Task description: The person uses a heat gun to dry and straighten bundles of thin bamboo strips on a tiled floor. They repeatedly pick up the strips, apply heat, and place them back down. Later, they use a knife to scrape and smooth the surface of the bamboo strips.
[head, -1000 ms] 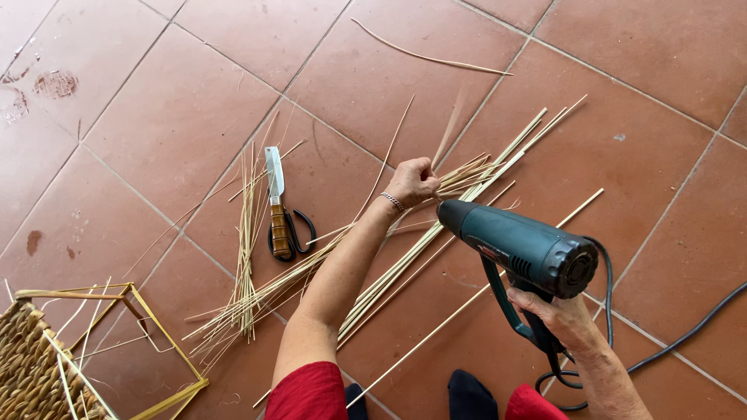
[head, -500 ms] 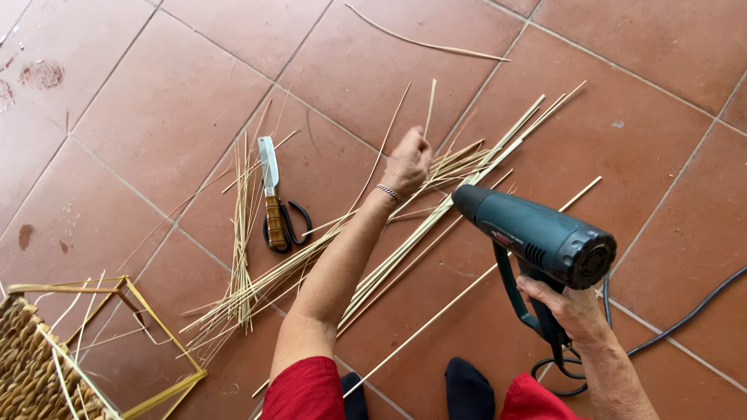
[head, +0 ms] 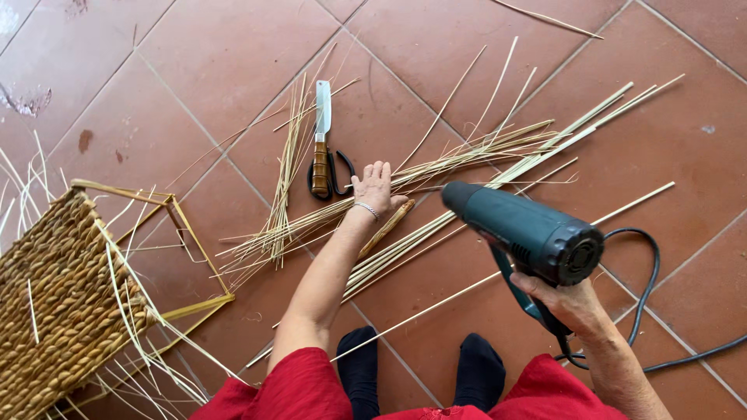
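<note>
One wood-handled knife (head: 320,144), one half-woven straw basket (head: 66,299); left hand (head: 374,187) flat open, probably touching pale reed strips (head: 467,159), right hand (head: 572,303) gripping dark green heat gun (head: 525,231).

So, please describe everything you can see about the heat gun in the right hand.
The heat gun is dark teal plastic with a black rear cap showing a round vent. Its barrel lies nearly level above the floor, nozzle pointing left toward the left hand and the cane strips. The right hand closes around its handle below the body. A black cord loops from the handle across the red tiles and runs off to the right. The nozzle touches nothing.
</note>
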